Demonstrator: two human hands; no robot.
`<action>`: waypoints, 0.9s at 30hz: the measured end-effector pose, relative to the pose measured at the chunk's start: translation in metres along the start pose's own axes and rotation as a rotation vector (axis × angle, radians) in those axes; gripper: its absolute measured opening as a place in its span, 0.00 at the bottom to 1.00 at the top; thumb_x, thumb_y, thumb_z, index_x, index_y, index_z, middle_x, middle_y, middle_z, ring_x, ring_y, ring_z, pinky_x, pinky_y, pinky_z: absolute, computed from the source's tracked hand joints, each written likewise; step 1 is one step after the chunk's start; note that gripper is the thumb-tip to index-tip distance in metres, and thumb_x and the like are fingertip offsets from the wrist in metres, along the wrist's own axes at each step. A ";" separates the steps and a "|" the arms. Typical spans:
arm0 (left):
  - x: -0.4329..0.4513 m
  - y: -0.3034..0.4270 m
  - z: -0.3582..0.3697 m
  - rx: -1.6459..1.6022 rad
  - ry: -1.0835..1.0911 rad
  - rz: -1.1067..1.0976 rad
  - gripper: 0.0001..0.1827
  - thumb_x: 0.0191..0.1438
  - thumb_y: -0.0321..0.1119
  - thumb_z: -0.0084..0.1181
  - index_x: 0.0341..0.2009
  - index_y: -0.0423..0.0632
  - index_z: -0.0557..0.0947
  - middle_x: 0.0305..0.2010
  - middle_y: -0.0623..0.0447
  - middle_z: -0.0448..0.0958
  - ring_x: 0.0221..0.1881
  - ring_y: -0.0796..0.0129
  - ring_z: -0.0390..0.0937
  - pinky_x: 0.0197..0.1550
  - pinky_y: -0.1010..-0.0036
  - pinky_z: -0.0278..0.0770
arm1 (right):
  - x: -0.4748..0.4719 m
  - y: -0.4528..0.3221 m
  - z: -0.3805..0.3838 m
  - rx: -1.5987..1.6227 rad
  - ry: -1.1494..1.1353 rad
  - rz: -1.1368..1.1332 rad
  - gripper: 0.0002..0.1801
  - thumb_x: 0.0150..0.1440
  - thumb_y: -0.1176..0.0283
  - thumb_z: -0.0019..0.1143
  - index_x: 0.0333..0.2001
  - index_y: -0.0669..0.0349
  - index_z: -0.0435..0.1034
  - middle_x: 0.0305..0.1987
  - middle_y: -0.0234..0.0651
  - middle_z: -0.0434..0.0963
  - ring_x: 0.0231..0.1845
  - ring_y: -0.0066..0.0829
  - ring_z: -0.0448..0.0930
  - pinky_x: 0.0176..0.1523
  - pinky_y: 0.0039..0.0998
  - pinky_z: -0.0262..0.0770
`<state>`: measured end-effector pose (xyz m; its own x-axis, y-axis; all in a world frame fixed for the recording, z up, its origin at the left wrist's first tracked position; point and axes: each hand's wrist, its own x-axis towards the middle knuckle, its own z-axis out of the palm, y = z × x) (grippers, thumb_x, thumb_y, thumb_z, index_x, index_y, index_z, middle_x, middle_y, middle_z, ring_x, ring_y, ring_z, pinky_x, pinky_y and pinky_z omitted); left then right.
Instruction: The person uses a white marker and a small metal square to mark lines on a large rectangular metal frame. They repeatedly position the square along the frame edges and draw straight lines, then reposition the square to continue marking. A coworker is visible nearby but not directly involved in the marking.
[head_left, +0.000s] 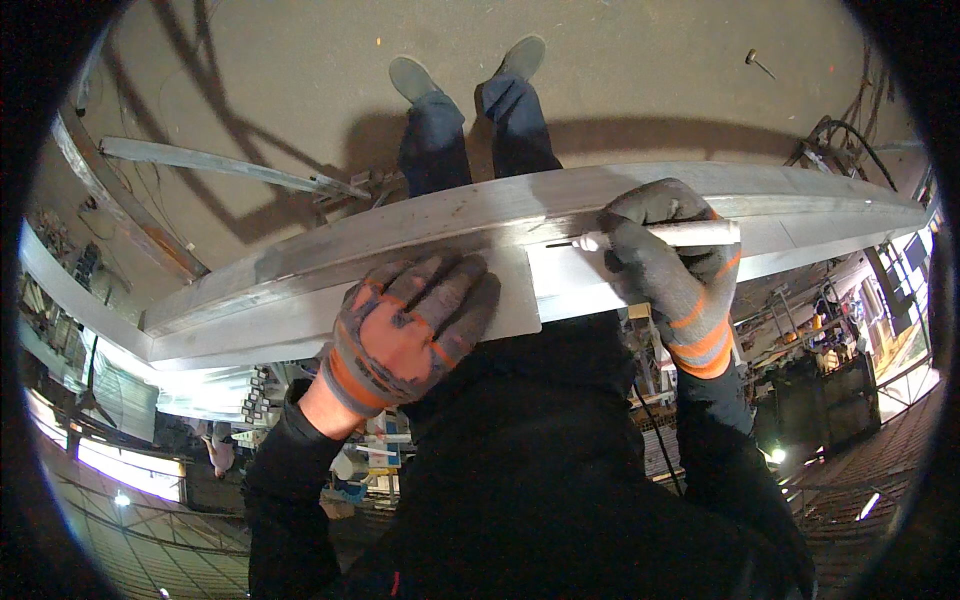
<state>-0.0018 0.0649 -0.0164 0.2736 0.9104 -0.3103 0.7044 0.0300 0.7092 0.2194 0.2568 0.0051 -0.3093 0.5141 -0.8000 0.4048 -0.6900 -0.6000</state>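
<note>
A long grey metal beam (442, 217) with a stepped profile lies across the view in front of me. Against its flat face sits a thin metal plate (517, 292) with a straight right edge. My left hand (409, 330), in a worn grey and orange work glove, presses on the plate with its fingers side by side; the thumb is hidden. My right hand (671, 262), gloved too, grips a slim white marker-like tool (701, 233). Its thin dark tip points left, close to the plate's right edge; I cannot tell if it touches.
A hammer (759, 63) lies on the concrete floor (660, 67). Metal bars (210, 161) stand at the left, and dark cables (844, 135) hang near the beam's right end. Stacked metal profiles (217, 394) and another person (219, 450) are farther off on the left.
</note>
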 end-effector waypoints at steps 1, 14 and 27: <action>0.000 0.000 0.000 -0.003 0.013 0.003 0.25 0.52 0.33 0.64 0.57 0.57 0.91 0.65 0.53 0.85 0.64 0.55 0.82 0.61 0.58 0.79 | 0.000 -0.001 0.000 -0.016 -0.018 0.008 0.05 0.62 0.81 0.67 0.42 0.67 0.82 0.36 0.32 0.85 0.35 0.18 0.80 0.40 0.23 0.76; -0.090 -0.014 -0.047 -0.005 0.361 -0.350 0.26 0.43 0.28 0.66 0.52 0.45 0.92 0.58 0.45 0.88 0.60 0.45 0.86 0.62 0.52 0.83 | -0.002 -0.005 0.004 -0.241 0.061 -0.161 0.11 0.65 0.78 0.67 0.51 0.67 0.83 0.40 0.37 0.88 0.38 0.24 0.86 0.43 0.26 0.82; -0.158 -0.104 -0.059 0.020 0.093 -0.121 0.21 0.51 0.34 0.65 0.52 0.56 0.92 0.63 0.51 0.85 0.63 0.53 0.82 0.60 0.58 0.82 | -0.051 0.002 0.155 -0.042 0.028 -0.083 0.15 0.63 0.77 0.68 0.53 0.70 0.82 0.49 0.45 0.88 0.48 0.30 0.87 0.54 0.31 0.84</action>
<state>-0.1571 -0.0581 -0.0041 0.1245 0.9348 -0.3325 0.7420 0.1348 0.6568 0.1024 0.1497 0.0457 -0.3196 0.5829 -0.7470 0.4148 -0.6227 -0.6634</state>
